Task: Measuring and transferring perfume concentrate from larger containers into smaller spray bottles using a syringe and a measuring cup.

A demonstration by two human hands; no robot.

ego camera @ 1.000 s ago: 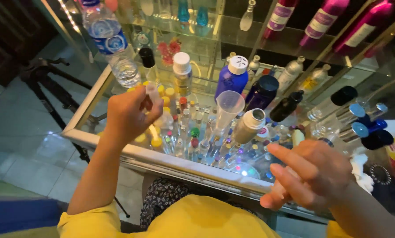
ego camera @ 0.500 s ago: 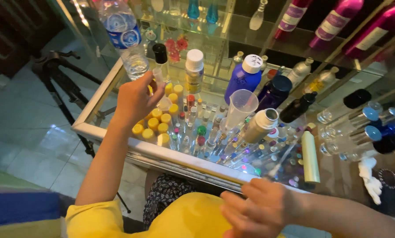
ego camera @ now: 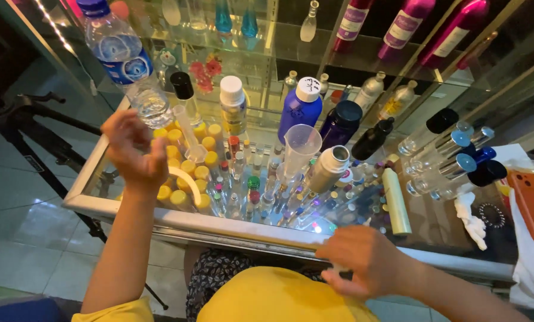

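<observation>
Left hand is raised and loosely open, empty, beside the clear syringe among yellow-capped vials. Right hand curls at the near tabletop edge; its grasp is hidden.

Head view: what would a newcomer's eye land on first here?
The glass counter crowded with small vials, yellow-capped ones at its left. Behind them stand a blue bottle with a white cap and a clear measuring cup near the middle. The left hand is raised over the yellow caps by a water bottle; the right hand sits at the near edge.
</observation>
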